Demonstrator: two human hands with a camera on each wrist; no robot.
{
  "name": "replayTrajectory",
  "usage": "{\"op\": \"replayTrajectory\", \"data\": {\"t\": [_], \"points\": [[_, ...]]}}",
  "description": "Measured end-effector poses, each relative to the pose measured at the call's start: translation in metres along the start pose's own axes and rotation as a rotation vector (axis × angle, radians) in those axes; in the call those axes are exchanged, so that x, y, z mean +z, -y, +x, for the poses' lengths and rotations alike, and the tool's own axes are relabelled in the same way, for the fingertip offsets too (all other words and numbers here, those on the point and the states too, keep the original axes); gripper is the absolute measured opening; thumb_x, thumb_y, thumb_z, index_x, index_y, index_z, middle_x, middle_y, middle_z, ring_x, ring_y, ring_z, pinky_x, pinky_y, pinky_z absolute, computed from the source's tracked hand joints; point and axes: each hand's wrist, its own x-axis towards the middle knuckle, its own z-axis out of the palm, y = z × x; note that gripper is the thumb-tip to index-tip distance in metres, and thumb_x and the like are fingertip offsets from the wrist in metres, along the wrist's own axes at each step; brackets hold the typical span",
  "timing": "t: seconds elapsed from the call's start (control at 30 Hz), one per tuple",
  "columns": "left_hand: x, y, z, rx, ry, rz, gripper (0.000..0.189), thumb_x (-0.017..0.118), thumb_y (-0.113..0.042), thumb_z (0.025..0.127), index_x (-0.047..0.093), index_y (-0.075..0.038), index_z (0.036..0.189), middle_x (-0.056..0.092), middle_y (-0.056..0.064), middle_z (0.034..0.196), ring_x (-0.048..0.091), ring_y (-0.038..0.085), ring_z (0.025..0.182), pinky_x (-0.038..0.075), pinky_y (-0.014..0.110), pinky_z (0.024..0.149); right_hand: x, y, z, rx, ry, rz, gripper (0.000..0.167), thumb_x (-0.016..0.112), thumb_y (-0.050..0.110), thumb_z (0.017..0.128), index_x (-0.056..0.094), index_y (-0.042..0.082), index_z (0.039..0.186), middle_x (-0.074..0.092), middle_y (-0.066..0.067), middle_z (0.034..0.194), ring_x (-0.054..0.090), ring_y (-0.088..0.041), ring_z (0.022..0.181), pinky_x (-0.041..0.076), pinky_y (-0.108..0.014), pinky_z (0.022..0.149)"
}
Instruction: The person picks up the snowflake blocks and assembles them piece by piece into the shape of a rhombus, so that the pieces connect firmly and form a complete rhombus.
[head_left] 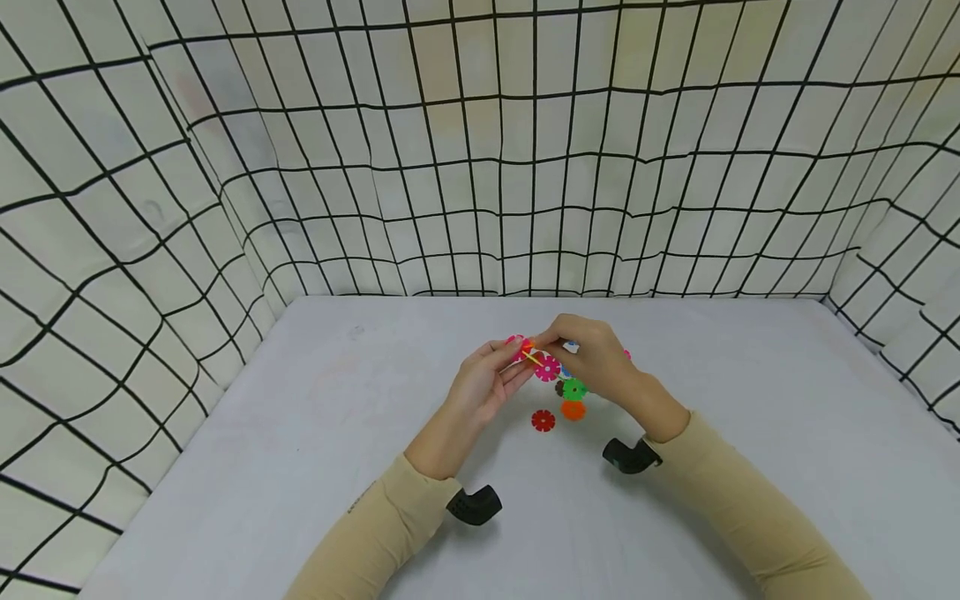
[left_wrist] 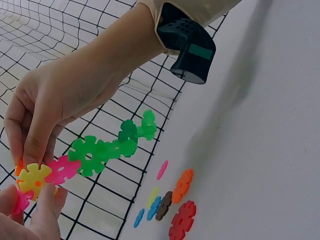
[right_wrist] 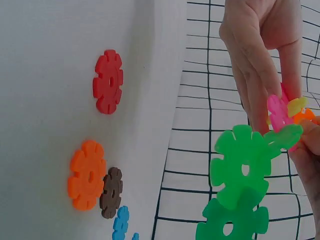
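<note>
Hands [head_left: 482, 382] pinching linked discs [left_wrist: 103, 150], sleeve print [head_left: 363, 497] — unreadable

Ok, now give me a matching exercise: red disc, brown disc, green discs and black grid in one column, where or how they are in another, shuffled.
1. Red disc
2. Brown disc
3. Green discs
4. Black grid

A. Linked in a row
B. Standing behind the table
C. On the table, lowest disc in the head view
D. Between an orange disc and blue discs

Pairs: 1-C, 2-D, 3-A, 4-B
</note>
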Motion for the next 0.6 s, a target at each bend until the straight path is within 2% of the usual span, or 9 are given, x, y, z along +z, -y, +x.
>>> {"op": "replayTrajectory", "data": {"t": [0.13, 0.33, 0.4, 0.53, 0.6], "points": [[-0.0003, 0.0021, 0.0011, -0.013, 0.012, 0.013, 0.009, 0.055, -0.007, 0.106, 0.054, -0.004, 0.097, 0.072, 0.007, 0.095, 0.073, 0.018, 0.087, 0.055, 0.037, 0.090, -0.0038, -0.0026, 0.0001, -0.011, 0.037, -0.002, 0.026, 0.079, -0.020, 0.076, 0.074, -0.001, 0.093, 0.073, -0.007, 0.088, 0.071, -0.022, 0.081, 0.061, -0.033, 0.076], [-0.0018, 0.0061, 0.0038, -0.027, 0.023, 0.000, 0.007, 0.053, -0.007, 0.107, 0.052, 0.000, 0.105, 0.069, 0.010, 0.098, 0.072, 0.020, 0.089, 0.051, 0.039, 0.095, -0.0056, -0.0014, 0.0002, 0.010, 0.075, -0.014, 0.025, 0.079, -0.018, 0.077, 0.075, -0.002, 0.096, 0.074, -0.008, 0.091, 0.072, -0.024, 0.084, 0.061, -0.033, 0.077], [-0.0018, 0.0063, 0.0039, -0.039, 0.018, -0.016, 0.013, 0.053, -0.010, 0.107, 0.052, 0.001, 0.113, 0.068, 0.011, 0.101, 0.072, 0.021, 0.091, 0.051, 0.039, 0.094, -0.0056, -0.0005, 0.0010, 0.013, 0.091, -0.023, 0.026, 0.079, -0.018, 0.077, 0.075, -0.002, 0.097, 0.075, -0.009, 0.092, 0.072, -0.024, 0.086, 0.061, -0.034, 0.078], [-0.0017, 0.0056, 0.0043, -0.076, 0.017, -0.058, 0.038, 0.054, -0.016, 0.107, 0.045, 0.005, 0.138, 0.066, 0.013, 0.109, 0.071, 0.022, 0.095, 0.052, 0.037, 0.093, -0.0055, 0.0020, 0.0032, 0.019, 0.112, -0.032, 0.026, 0.079, -0.018, 0.078, 0.075, -0.002, 0.097, 0.075, -0.010, 0.095, 0.072, -0.026, 0.091, 0.060, -0.036, 0.080], [-0.0015, 0.0052, 0.0041, -0.088, 0.022, -0.081, 0.043, 0.052, -0.015, 0.108, 0.040, 0.006, 0.143, 0.063, 0.014, 0.115, 0.070, 0.022, 0.097, 0.052, 0.037, 0.092, -0.0053, 0.0035, 0.0044, 0.030, 0.120, -0.045, 0.024, 0.078, -0.017, 0.079, 0.075, -0.001, 0.097, 0.075, -0.010, 0.097, 0.072, -0.027, 0.093, 0.060, -0.036, 0.080]]}}
